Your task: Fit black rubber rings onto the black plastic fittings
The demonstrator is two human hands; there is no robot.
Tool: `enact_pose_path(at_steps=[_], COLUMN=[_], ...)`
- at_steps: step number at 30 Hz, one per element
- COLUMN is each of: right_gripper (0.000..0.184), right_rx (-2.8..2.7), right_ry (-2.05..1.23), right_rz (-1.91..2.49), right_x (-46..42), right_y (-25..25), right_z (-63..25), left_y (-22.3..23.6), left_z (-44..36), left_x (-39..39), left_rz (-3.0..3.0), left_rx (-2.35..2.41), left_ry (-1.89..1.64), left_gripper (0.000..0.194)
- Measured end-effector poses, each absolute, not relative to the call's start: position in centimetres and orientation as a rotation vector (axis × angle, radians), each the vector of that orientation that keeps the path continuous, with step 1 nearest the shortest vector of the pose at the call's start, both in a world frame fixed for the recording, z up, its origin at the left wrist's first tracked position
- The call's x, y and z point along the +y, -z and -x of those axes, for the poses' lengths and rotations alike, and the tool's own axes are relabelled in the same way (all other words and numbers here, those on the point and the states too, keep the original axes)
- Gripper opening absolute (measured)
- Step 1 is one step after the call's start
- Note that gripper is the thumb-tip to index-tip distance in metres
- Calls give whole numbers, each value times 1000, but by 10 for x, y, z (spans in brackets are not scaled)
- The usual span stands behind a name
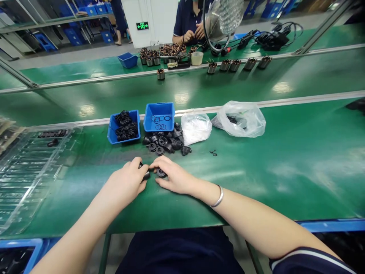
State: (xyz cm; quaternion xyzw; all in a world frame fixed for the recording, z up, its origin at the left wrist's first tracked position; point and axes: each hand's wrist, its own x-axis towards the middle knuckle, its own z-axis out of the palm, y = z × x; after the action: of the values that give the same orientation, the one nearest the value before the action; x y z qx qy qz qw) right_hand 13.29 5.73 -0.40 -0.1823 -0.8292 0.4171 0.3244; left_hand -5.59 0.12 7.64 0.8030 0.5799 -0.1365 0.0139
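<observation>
Two bare hands work at the near edge of a green table (256, 182). The left hand (125, 182) pinches a short black rubber bushing (146, 175) between thumb and fingertips. The bushing's long axis lies roughly level and points toward the right hand, though the fingers hide part of it. The right hand (174, 176), with a silver bangle (219, 196) on its wrist, curves over a round black rubber grommet (161, 172) with its fingers held close together. The grommet lies flat on the table, round face up, just beside the bushing; whether it is gripped or only touched cannot be told. The two hands are close but just apart. Directly beyond them lies a loose heap of black rubber parts (164, 141). Behind the heap stand two blue plastic bins, one holding coiled black rubber pieces (123, 123), the other thin black O-rings (159, 122). Two clear plastic bags (196, 128) lie to the right of the bins, and a few small black clips (213, 153) rest near them. A clear plastic blister tray (28, 171) lies at left. On a farther green table, a co-worker's hands (189, 36) are near clustered wound motor stators (171, 49).
</observation>
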Motion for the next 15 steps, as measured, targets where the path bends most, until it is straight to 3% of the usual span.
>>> enact_pose_path(at_steps=[3, 6, 10, 15], right_gripper=[42, 41, 43, 37], right_rx=[-2180, -2194, -2266, -2457], right_ry=[-1087, -1036, -847, -423], right_rz=[504, 520, 528, 410], right_x=[57, 56, 52, 54], right_y=[4, 3, -2, -11], right_z=[-132, -133, -134, -120], left_y=[-78, -84, -93, -88], left_z=[52, 60, 85, 108], left_x=[6, 9, 7, -11], left_rz=[-2538, -2498, -2244, -1418], left_rx=[1808, 1777, 1735, 1711], left_ry=[445, 350, -192, -780], left_gripper=[18, 23, 34, 57])
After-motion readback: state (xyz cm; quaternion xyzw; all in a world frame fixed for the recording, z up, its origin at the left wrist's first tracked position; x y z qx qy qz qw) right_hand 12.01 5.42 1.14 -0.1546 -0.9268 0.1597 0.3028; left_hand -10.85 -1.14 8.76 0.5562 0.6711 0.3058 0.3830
